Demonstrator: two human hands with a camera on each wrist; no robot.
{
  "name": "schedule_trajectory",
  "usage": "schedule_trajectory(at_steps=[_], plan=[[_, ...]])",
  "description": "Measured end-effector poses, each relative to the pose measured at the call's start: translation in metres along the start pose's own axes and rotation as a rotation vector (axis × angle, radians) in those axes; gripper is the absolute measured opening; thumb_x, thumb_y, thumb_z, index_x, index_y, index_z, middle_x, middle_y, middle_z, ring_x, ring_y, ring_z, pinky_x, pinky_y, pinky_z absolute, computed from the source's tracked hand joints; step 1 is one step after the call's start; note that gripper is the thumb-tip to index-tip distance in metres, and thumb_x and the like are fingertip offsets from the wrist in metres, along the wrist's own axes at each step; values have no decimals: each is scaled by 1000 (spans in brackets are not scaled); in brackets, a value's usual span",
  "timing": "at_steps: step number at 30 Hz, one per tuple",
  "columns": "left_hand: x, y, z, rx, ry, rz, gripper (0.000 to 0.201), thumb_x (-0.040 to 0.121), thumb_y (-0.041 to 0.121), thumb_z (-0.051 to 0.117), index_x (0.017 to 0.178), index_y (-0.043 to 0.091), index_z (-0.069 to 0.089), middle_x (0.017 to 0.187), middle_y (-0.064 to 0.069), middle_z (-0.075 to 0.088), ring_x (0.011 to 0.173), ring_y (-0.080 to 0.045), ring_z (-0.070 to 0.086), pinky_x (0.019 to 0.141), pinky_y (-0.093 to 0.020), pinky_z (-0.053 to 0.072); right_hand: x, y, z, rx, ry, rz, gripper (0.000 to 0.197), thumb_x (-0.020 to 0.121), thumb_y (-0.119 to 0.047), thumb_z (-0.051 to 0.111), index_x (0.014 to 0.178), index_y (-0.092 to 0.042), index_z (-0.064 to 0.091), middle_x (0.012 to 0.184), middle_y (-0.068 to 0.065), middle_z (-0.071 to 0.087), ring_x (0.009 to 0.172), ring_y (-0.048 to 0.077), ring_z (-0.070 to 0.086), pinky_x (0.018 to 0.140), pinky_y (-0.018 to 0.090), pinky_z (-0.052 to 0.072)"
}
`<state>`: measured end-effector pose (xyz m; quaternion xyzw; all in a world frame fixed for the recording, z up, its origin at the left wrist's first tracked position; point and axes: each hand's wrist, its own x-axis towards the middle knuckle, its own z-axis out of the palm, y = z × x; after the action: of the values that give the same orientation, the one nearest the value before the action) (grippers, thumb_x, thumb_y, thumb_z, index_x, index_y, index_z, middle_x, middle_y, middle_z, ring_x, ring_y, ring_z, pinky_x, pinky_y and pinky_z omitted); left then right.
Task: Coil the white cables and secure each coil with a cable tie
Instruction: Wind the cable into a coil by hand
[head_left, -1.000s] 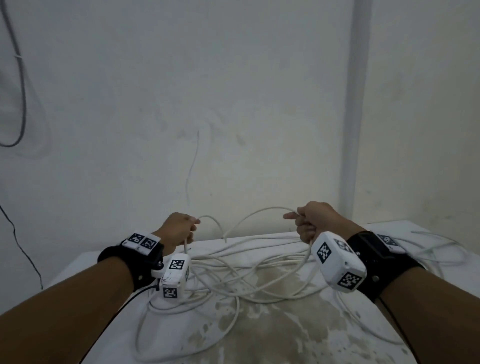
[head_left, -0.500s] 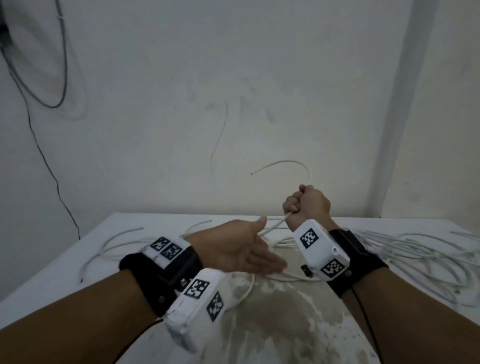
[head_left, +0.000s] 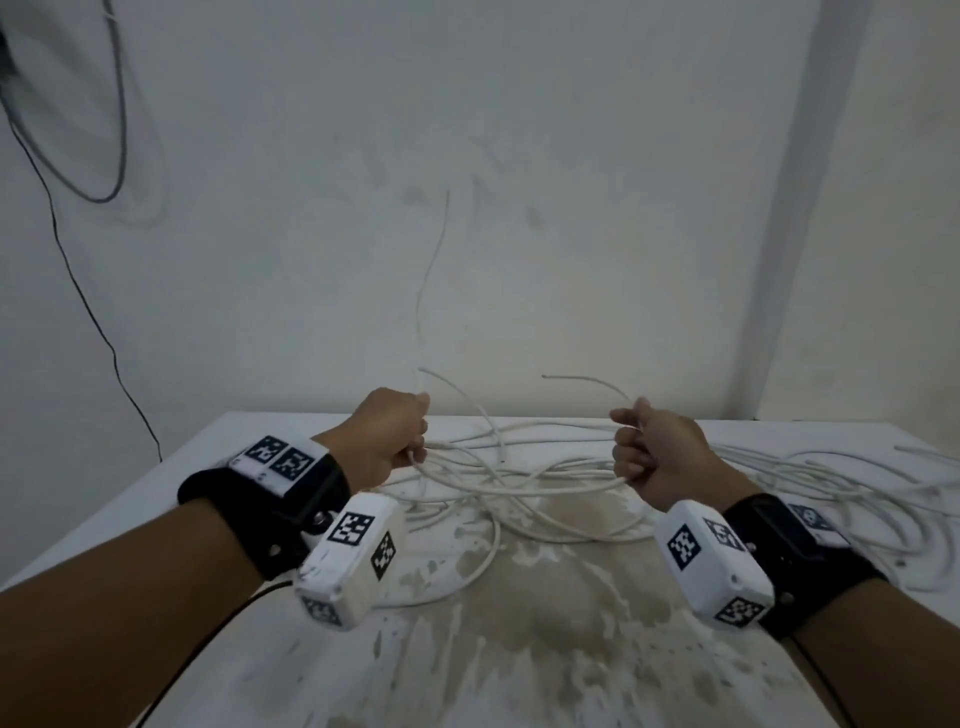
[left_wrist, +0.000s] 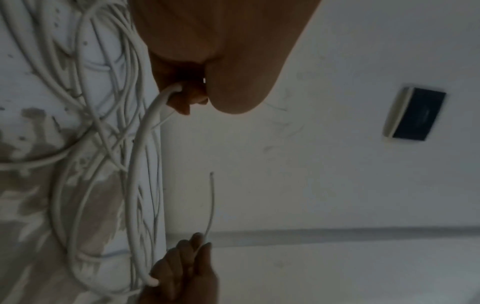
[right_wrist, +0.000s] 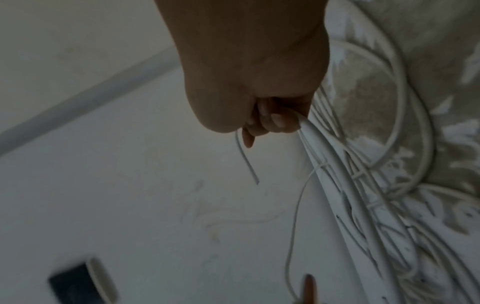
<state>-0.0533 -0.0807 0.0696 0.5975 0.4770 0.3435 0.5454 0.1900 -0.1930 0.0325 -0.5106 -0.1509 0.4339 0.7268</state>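
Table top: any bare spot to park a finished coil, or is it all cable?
Bare patches on the table: the near stained strip between the two forearms, and the far-left corner beyond the left hand. Crowded: white cables tangle between both hands, and more spread along the right edge behind the right hand.

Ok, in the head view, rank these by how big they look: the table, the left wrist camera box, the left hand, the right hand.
1. table, largest by far.
2. left wrist camera box, though nearness to the camera inflates it.
3. left hand and right hand look alike; no ranking between them.
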Motion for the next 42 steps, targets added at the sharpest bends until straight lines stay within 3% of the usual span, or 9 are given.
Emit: schedule_trajectory(at_steps=[7,11,13,16,19,25,33,37,42], plan=[[-9,23,-12,701,-193,458,33,105,30,42,76,16,51,73,-6,49,54,-12,35,53,-26,28,-34,0,65,-128,-331,-246,29,105,-17,39,104,-4,65,57,-1,35,41,9,22,38,20,17],[-19,41,-13,717,-257,623,27,102,34,50,80,35,65,60,2,39,47,-7,29,50,-21,27,-48,-3,97,-382,-400,-383,24,105,-30,44,108,-18,64,52,-4,32,43,9,23,39,20,18],[-22,45,-14,630,-226,691,32,101,34,54,73,30,70,65,-4,45,50,-10,32,50,-19,30,-49,3,107,-581,-406,-452,34,105,-37,42,97,-16,67,49,-6,36,44,9,27,42,21,23],[-25,40,-12,523,-216,648,27,102,29,52,95,14,73,72,3,57,53,-7,44,54,-19,39,-38,9,115,-668,-190,-575,42,104,-38,43,76,-17,65,45,-15,45,50,6,36,51,24,28],[-25,26,-12,440,-104,593,24,102,22,50,89,18,69,75,5,63,58,-13,50,55,-28,44,-28,7,108,-472,-25,-540,41,104,-33,44,72,-15,60,49,-2,40,46,15,32,48,26,26],[-19,22,-10,347,59,624,25,102,20,51,88,14,72,69,7,61,54,-11,44,45,-16,33,-46,6,100,-337,-286,-358,31,105,-17,39,89,-11,65,50,-3,35,41,11,22,40,21,17],[-24,30,22,182,6,595,22,100,24,54,90,19,74,71,6,63,55,-7,48,59,-27,41,-47,-2,95,-519,-255,-472,33,105,-30,40,91,-10,63,51,-5,41,41,10,30,41,23,25],[-22,20,23,90,-41,527,23,102,16,51,98,15,73,72,1,59,53,-11,45,56,-27,43,-39,-10,78,-371,-139,-474,31,106,-26,41,85,-12,60,55,-3,39,41,10,31,40,24,26],[-18,16,32,125,12,543,26,102,16,49,98,16,74,71,3,58,55,-9,43,55,-23,35,-44,0,77,-398,-292,-424,26,106,-21,40,92,-12,59,49,-7,39,40,9,29,40,22,25]])
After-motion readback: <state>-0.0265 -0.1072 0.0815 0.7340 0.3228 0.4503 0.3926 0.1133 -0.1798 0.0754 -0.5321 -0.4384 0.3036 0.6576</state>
